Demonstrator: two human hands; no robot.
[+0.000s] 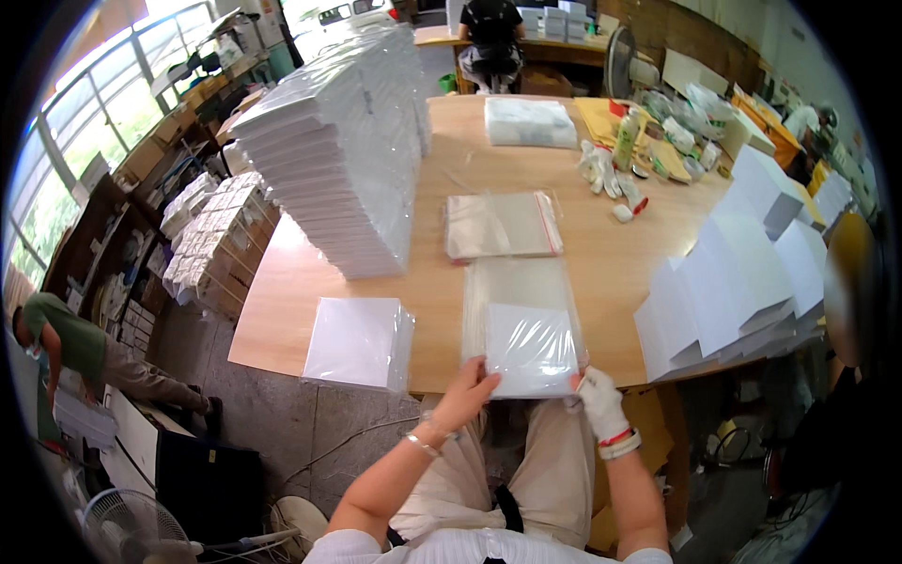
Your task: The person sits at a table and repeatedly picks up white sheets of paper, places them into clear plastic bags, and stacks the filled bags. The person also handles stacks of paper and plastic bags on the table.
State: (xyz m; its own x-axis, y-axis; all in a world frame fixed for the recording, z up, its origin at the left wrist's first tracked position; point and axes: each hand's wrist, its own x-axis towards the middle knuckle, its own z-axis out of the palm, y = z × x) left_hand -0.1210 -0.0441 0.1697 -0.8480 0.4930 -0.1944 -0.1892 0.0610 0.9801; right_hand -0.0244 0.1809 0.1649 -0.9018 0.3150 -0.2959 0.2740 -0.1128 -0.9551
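Note:
A white paper block in a clear plastic bag (532,343) lies at the table's front edge, on top of a pile of flat clear bags (479,287). My bare left hand (465,390) pinches its near left corner, thumb on top. At the near right corner my right hand (599,402), in a white glove, grips the bag's edge with the fingers closed. Farther up lies a second pile of clear bags (498,226) with a red strip. To the left sits a short stack of wrapped white blocks (355,338).
A tall stack of wrapped white blocks (348,150) stands at the left. Unwrapped white paper piles (728,282) lean at the right. Gloves (598,167), a bottle (626,139) and clutter lie at the back right. One person (70,338) bends at the far left; another (491,33) sits ahead.

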